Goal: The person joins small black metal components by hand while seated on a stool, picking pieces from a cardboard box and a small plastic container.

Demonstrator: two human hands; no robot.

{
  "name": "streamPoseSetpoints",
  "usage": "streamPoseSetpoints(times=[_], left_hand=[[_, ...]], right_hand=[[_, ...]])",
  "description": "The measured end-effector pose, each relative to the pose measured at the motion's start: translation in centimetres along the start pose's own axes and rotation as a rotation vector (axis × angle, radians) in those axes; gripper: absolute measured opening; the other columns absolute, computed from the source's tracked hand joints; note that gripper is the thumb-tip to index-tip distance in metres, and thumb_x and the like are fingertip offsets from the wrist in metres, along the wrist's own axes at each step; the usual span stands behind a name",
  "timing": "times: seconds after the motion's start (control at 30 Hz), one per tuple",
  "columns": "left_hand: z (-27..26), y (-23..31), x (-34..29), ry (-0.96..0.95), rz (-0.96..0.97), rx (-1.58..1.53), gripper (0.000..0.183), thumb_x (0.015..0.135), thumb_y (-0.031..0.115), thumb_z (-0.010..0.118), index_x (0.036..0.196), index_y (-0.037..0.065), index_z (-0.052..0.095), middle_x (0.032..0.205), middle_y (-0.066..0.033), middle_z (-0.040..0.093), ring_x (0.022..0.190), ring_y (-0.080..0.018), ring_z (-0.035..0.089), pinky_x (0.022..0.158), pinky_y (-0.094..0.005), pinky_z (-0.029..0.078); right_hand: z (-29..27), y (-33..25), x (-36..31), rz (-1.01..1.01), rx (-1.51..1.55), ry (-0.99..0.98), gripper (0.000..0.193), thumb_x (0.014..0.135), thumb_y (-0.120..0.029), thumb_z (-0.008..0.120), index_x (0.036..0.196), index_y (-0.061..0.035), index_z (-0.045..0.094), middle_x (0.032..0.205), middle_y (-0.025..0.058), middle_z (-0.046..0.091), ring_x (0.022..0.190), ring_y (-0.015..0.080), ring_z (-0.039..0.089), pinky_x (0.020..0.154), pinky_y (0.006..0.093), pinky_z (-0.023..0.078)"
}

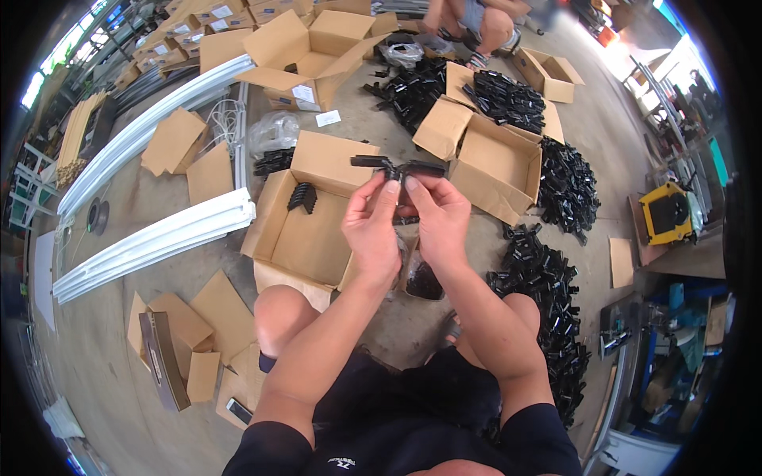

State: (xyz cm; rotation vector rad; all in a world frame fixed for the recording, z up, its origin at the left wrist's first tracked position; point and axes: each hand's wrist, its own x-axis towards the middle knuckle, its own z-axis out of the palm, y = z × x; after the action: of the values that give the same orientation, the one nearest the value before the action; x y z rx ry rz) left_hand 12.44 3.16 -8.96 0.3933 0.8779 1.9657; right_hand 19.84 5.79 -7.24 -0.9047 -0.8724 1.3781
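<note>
Out in front of me, both hands are closed on a black angled bracket (424, 169) with two arms that spread to the sides. My left hand (371, 226) pinches it between thumb and fingers on the left. On the right, my right hand (438, 218) grips it the same way, thumbs nearly side by side. Whether it is one piece or two joined cannot be made out. Below my left hand stands an open cardboard box (278, 226) with a short row of black brackets (302, 197) inside. A small box of dark little parts (425, 283) sits under my right wrist.
Heaps of black brackets (540, 289) lie to my right and further off (409, 91). Another open carton (500, 155) stands ahead right, a larger one (305, 51) ahead. White metal profiles (159, 242) and flattened cardboard (226, 317) lie left, with a phone (239, 410). Another person (484, 28) crouches at the far side.
</note>
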Motion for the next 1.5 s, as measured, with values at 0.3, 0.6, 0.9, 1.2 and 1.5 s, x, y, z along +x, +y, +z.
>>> streamPoseSetpoints(times=[0.3,0.6,0.9,1.2,1.5], left_hand=[[-0.5,-0.8,0.0,0.027,-0.004,0.009,0.027,0.094,0.002,0.070,0.119,-0.004,0.065,0.112,-0.0110,0.072,0.099,-0.0131,0.067,0.087,-0.0269,0.054],[0.0,-0.6,0.4,0.005,0.009,-0.022,0.024,0.094,0.002,0.070,0.117,-0.001,0.066,0.108,-0.0092,0.073,0.092,-0.0123,0.069,0.080,-0.0264,0.057],[-0.2,-1.2,0.8,0.043,-0.028,-0.041,0.025,0.093,0.001,0.071,0.116,-0.003,0.066,0.109,-0.0102,0.073,0.093,-0.0127,0.069,0.080,-0.0261,0.057],[-0.1,-1.0,0.9,0.026,-0.075,-0.061,0.024,0.095,0.004,0.069,0.119,-0.001,0.065,0.104,-0.0094,0.073,0.084,-0.0113,0.068,0.065,-0.0253,0.058],[-0.5,-1.4,0.8,-0.036,-0.080,-0.057,0.022,0.096,0.007,0.069,0.117,0.000,0.066,0.101,-0.0093,0.074,0.080,-0.0137,0.070,0.064,-0.0295,0.061]], right_hand=[[0.3,0.8,0.4,0.026,0.039,0.066,0.010,0.097,-0.011,0.069,0.097,-0.0013,0.069,0.083,0.0032,0.067,0.066,0.0085,0.061,0.053,0.0247,0.054],[-0.8,1.7,1.0,-0.014,-0.023,-0.028,0.010,0.098,-0.010,0.066,0.100,0.0002,0.068,0.088,0.0059,0.071,0.070,0.0104,0.065,0.056,0.0258,0.056],[-0.3,1.9,1.4,0.029,0.062,0.034,0.010,0.098,-0.011,0.067,0.097,-0.0010,0.066,0.085,0.0048,0.070,0.064,0.0094,0.063,0.052,0.0246,0.055],[-1.6,2.0,1.7,0.086,-0.008,-0.022,0.009,0.098,-0.013,0.066,0.100,-0.0046,0.065,0.082,0.0015,0.064,0.065,0.0089,0.060,0.055,0.0277,0.056],[-1.1,1.7,1.1,0.026,0.020,-0.031,0.011,0.099,-0.016,0.067,0.096,-0.0057,0.064,0.082,0.0003,0.066,0.065,0.0069,0.061,0.053,0.0240,0.054]])
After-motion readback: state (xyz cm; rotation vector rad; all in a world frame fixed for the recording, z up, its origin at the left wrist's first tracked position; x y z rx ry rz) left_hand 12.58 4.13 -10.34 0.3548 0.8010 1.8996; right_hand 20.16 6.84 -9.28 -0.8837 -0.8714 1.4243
